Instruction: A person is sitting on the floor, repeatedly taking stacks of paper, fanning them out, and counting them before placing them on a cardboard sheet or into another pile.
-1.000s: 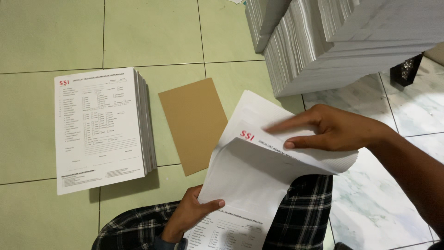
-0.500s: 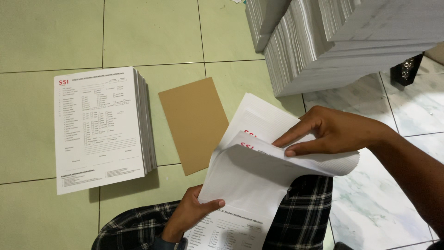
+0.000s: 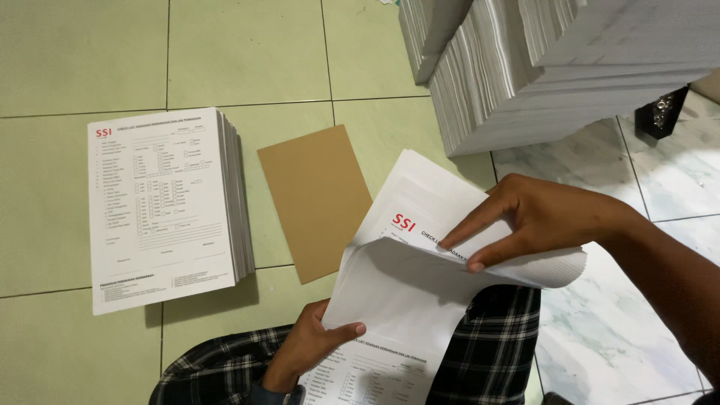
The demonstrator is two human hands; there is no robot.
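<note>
Fingers (image 3: 480,229) of the right hand (image 3: 536,217) are pinching curled-back sheets of the form bundle (image 3: 420,300), whose lower edge is being cut off by the frame; the left hand (image 3: 307,349) is gripping it underneath, partly hidden. Nearby on the floor (image 3: 75,60), a form stack (image 3: 161,206), brown card (image 3: 315,199) and tall paper piles (image 3: 540,67) are lying.

Bare tile floor (image 3: 90,67) at upper left; tall paper stacks (image 3: 555,67) looming at upper right

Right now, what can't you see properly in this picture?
Head view only:
- Tall paper stacks: tops cut off by the upper edge.
- Sheets the hands flip: lower pages hidden under the curled ones.
- Left hand: wrist cut off by the bottom edge.
- Floor pile: small print too tiny.
</note>
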